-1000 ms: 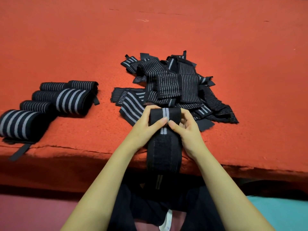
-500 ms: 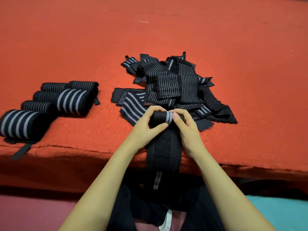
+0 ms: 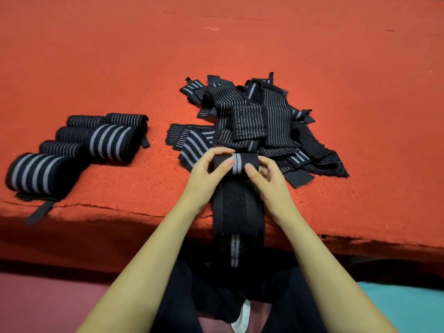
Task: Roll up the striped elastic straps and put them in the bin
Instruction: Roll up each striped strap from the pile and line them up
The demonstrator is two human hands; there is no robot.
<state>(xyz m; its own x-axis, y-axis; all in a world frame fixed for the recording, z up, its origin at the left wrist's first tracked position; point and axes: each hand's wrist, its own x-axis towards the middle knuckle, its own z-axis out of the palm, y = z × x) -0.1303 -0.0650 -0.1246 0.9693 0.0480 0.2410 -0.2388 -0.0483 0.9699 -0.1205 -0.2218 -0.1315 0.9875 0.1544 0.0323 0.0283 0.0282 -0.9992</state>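
Left hand [image 3: 206, 171] and right hand [image 3: 266, 175] pinch the strap [image 3: 237, 207] roll's 2 ends — keep edges aligned and tension even while winding.

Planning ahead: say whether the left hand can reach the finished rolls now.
Likely not yet: the left hand grips the strap being rolled. Nothing else blocks it; the finished rolls lie uncovered on its side.

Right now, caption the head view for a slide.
Left hand and right hand roll a striped strap on a red surface; finished rolls left, loose pile beyond.
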